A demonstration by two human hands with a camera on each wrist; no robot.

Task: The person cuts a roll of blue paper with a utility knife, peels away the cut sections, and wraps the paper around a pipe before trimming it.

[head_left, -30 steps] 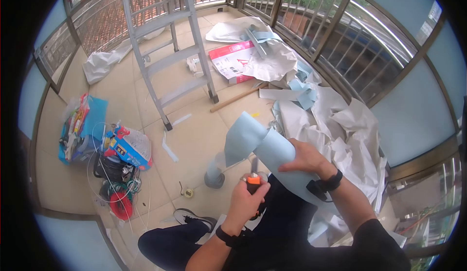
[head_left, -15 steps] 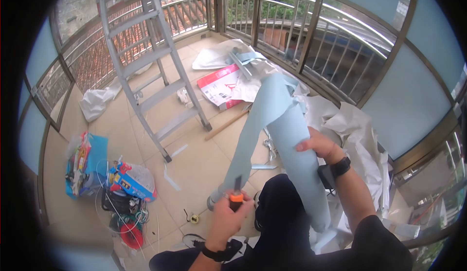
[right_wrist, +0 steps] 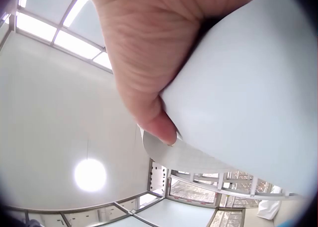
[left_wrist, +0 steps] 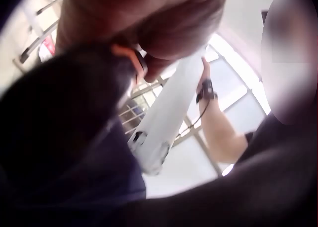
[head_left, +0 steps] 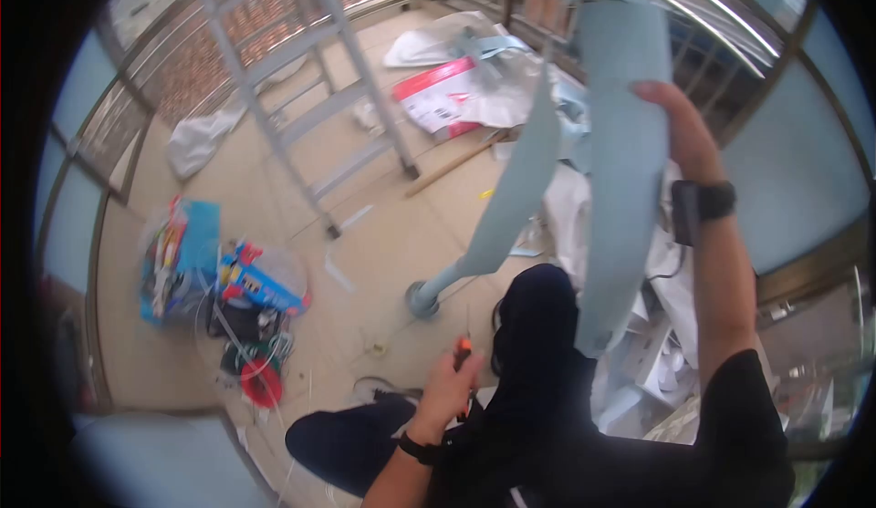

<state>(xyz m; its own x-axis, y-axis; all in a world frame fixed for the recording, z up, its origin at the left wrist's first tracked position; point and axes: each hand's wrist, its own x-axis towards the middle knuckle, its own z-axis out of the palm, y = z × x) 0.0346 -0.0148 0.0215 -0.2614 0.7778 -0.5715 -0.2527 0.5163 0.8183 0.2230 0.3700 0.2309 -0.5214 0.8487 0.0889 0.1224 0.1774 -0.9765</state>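
A large pale blue roll (head_left: 625,171) stands nearly upright at the right of the head view. My right hand (head_left: 677,129) grips its right side, and in the right wrist view the thumb (right_wrist: 161,127) presses on the roll (right_wrist: 243,88). Low in the middle, my left hand (head_left: 444,389) holds an orange-and-black tool (head_left: 463,355) with a thin blade pointing up. A long loose strip (head_left: 516,207) of the same blue material hangs left of the roll, down to a small grey coil (head_left: 422,299) on the floor. In the left wrist view the roll (left_wrist: 166,113) shows beyond my hand.
A metal ladder (head_left: 319,116) stands at the back left. Tool bags (head_left: 260,280) and a red spool (head_left: 261,382) lie on the left floor. Behind are a wooden stick (head_left: 452,166), a pink-and-white box (head_left: 438,98) and crumpled white sheeting (head_left: 568,212). Railings and window panels surround the area.
My right hand has raised the roll and tilted it more upright, toward the upper right. The left hand, still holding the tool, is apart from the strip. The head view has shifted.
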